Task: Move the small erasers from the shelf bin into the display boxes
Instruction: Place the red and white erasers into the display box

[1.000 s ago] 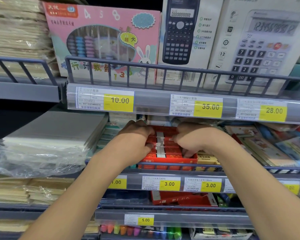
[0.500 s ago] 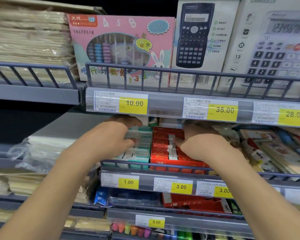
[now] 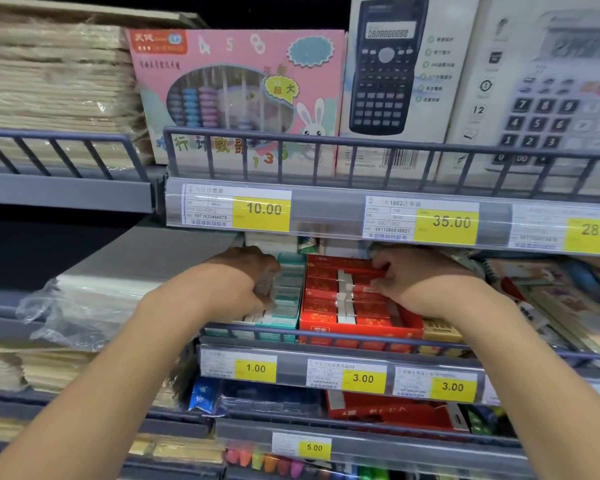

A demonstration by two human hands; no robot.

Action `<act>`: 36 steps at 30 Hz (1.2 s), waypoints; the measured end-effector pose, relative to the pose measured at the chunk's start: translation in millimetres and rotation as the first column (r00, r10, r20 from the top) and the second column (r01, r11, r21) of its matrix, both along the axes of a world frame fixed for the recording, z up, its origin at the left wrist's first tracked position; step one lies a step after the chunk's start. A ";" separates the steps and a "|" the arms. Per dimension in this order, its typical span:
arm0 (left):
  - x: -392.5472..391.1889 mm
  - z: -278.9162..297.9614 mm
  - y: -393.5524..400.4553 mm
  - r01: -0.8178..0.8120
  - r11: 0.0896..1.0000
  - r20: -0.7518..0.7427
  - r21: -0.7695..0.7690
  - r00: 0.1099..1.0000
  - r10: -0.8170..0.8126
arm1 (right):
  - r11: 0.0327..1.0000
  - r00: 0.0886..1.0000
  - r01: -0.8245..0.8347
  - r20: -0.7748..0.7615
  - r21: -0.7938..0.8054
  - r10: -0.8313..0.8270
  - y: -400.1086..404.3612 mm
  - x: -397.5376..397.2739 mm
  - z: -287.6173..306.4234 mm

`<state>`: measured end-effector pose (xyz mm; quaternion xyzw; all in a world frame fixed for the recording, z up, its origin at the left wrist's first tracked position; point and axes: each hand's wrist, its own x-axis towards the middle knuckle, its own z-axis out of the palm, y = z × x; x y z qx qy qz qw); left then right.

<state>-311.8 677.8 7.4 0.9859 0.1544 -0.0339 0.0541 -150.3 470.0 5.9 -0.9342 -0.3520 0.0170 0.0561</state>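
Observation:
A red display box sits on the middle shelf, filled with rows of red-and-white erasers. To its left stands a teal display box with teal-and-white erasers. My left hand curls its fingers around teal erasers at that box's left side. My right hand reaches into the red box from the right and pinches a red eraser near the back row. Both hands are partly under the upper shelf's price rail.
A grey wire rail fronts the middle shelf, with price tags below. A yellow small box sits right of the red box. Plastic-wrapped paper lies at left, notebooks at right. Calculator and abacus boxes stand on the upper shelf.
My left hand moved off the red box to the teal box on its left. My right hand stayed in the red box, shifting toward the back. The view moved closer.

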 end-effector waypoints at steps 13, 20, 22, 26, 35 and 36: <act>17.4 -12.9 8.6 0.048 0.998 -0.003 0.031 0.999 -0.047 | 0.995 0.995 -0.013 0.096 0.098 0.004 3.9 0.0 -11.3; 17.1 -15.2 9.3 0.065 0.996 -0.036 0.060 0.997 -0.063 | 0.937 0.960 -0.278 0.024 0.213 0.279 12.5 -16.7 -10.5; 15.5 -14.8 5.6 0.064 0.996 -0.042 0.061 0.997 -0.062 | 0.927 0.943 -0.331 0.046 0.175 0.328 17.6 -18.8 -12.6; 5.5 -7.5 0.8 0.063 0.997 -0.030 0.037 0.998 -0.062 | 0.926 0.939 -0.344 0.062 0.156 0.338 19.0 -21.2 -12.0; -25.9 16.0 19.9 -0.027 0.992 -0.240 0.123 0.969 0.056 | 0.854 0.864 -0.499 -0.001 0.146 0.504 68.1 -50.3 6.5; -25.5 13.7 21.4 -0.030 0.989 -0.271 0.147 0.960 0.069 | 0.856 0.860 -0.508 0.003 0.099 0.510 75.1 -51.6 6.3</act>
